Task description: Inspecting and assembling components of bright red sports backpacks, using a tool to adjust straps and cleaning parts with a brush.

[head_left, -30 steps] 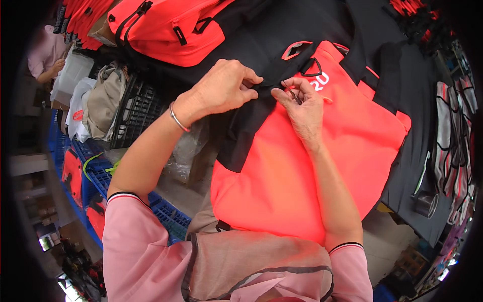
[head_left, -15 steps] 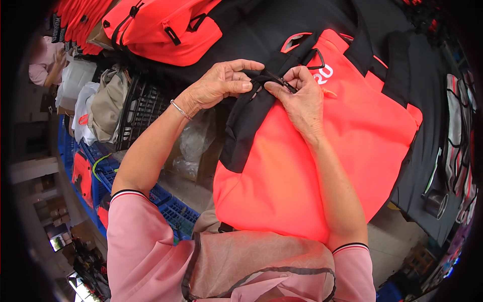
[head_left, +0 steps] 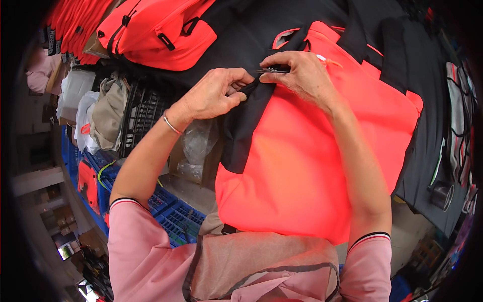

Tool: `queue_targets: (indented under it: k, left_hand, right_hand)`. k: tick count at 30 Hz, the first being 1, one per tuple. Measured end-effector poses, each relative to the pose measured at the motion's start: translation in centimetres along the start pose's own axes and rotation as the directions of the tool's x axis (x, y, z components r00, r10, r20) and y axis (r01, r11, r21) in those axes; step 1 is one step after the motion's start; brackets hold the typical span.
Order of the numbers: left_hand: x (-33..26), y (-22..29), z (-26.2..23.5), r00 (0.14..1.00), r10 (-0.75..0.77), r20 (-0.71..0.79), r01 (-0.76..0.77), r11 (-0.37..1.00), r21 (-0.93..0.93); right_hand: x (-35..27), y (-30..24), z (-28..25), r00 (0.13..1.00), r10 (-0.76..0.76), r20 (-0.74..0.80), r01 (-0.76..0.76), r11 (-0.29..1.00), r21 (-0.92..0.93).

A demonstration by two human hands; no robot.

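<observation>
A bright coral and black fabric bag [head_left: 302, 166] lies spread over the dark table in front of me, its lower edge reaching my lap. My left hand [head_left: 221, 93], with a bracelet at the wrist, is closed on a fold of the bag's black fabric [head_left: 249, 128] near its upper left. Just to the right, my right hand [head_left: 299, 75] grips small dark thread snips [head_left: 275, 69]. Their thin tips point left toward the pinched fabric, close to my left fingers. What lies inside my left fist is hidden.
Another coral bag [head_left: 156, 35] sits at the far left beside a stack of coral pieces [head_left: 75, 25]. Left of me are a black basket [head_left: 143, 110] and blue crates [head_left: 176, 216]. A metal cup [head_left: 441, 195] lies at the table's right edge. Another person's sleeve [head_left: 43, 70] shows far left.
My right hand has turned over, bringing the snips level with their tips to the left. My left hand has shifted slightly left and down and closed further on the black fabric.
</observation>
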State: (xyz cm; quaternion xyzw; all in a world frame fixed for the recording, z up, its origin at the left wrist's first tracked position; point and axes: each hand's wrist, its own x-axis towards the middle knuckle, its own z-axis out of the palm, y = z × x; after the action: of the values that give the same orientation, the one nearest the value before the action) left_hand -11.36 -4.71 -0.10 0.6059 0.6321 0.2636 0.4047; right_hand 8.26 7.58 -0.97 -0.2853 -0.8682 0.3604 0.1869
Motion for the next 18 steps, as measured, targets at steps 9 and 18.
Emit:
queue_targets:
  k: [9, 18]
  left_hand:
    - [0.8, -2.3, -0.1, 0.982, -0.049, 0.184, 0.129, 0.883, -0.452]
    - [0.7, -2.1, -0.2, 0.983, -0.059, 0.172, 0.136, 0.865, -0.482]
  right_hand:
    - [-0.5, 0.1, 0.6, 1.0, 0.001, -0.003, -0.001, 1.0, -0.031]
    - [-1.8, 0.0, 1.8, 0.998, 0.061, 0.008, -0.062, 0.992, 0.108]
